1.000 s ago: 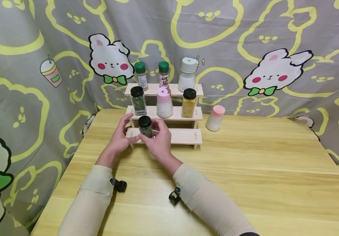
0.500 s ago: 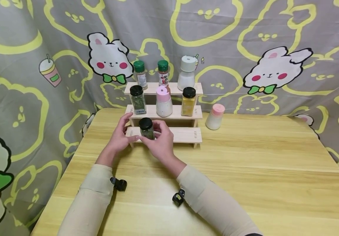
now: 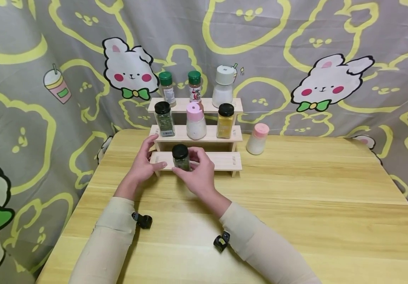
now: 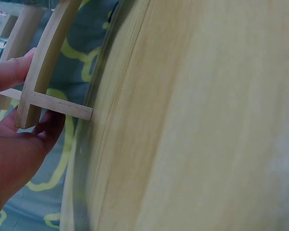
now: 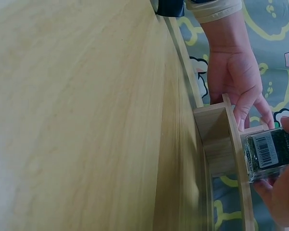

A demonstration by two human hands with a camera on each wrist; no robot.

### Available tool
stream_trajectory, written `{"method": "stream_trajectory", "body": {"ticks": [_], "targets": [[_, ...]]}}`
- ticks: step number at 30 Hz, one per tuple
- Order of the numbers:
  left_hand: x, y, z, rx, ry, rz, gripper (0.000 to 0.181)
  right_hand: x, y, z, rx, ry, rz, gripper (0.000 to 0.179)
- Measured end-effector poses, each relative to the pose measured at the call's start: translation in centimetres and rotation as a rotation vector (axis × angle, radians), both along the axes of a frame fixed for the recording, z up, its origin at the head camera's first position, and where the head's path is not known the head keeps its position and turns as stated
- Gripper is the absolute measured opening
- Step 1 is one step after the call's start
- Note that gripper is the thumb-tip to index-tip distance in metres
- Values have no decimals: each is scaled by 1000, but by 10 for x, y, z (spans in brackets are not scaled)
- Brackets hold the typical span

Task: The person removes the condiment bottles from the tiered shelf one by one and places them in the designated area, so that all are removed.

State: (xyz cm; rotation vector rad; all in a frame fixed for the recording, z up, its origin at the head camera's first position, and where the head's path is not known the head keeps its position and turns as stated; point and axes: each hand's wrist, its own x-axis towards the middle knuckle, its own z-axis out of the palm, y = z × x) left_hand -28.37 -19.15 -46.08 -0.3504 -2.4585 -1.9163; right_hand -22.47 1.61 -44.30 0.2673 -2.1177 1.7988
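Note:
My right hand (image 3: pixel 204 173) grips a spice jar (image 3: pixel 180 156) with a black lid and dark green flakes, just over the lowest step of a three-step wooden rack (image 3: pixel 222 161). The right wrist view shows the jar's barcode label (image 5: pixel 266 150) close to the step's front edge. My left hand (image 3: pixel 140 165) holds the left end of that lowest step. Seen from the left wrist, its thumb and fingers lie on either side of the wood; some fingertips are hidden behind it. Behind the hands, the middle step carries a green herb jar (image 3: pixel 165 119), a pink-capped shaker (image 3: pixel 196 121) and a yellow spice jar (image 3: pixel 226 121).
On the top step stand two green-capped bottles (image 3: pixel 166 88) and a white-capped shaker (image 3: pixel 223 87). Right of the rack, a shaker with a salmon-pink cap (image 3: pixel 258 139) stands on the wooden table (image 3: pixel 296 205). A patterned curtain (image 3: pixel 260 35) hangs behind.
My right hand has moved slightly right along the lowest step with the jar, away from the left hand. The left hand stays at the rack's end.

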Motion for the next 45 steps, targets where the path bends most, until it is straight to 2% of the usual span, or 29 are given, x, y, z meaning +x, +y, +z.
{"method": "stream_trajectory", "body": {"ticks": [8,15,22,30,39,45], "targets": [[0,0,1,-19,-16,-1,95,8,8,2,3,1,3,58],[0,0,1,-62,41,9,96,14,18,8,-22,9,7,58],[0,1,1,-60,52,3,95,24,28,17,-30,28,7,58],[12,7,24,-23,12,-17,92,27,41,13,-37,54,-1,57],[0,0,0,-59,41,1,95,34,57,14,-35,59,-40,60],[-2,0,-1,-53,50,-1,95,50,68,41,-24,53,-80,57]]}}
